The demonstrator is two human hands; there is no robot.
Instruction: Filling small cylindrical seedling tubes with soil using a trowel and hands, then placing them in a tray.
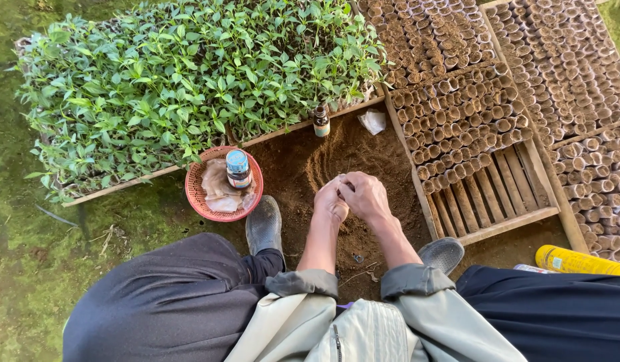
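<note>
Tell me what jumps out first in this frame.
The dense bed of green seedlings fills the upper left, with trays of small soil-filled pots to its right. At centre, the left hand and right hand meet over loose soil, beside a red basket holding a jar.

Left hand (331,201): fingers curled, touching right hand (365,196) above soil heap (337,157).
Basket (223,183): left of hands, holding jar (238,168).
Seedlings (189,74): beyond hands.
</note>
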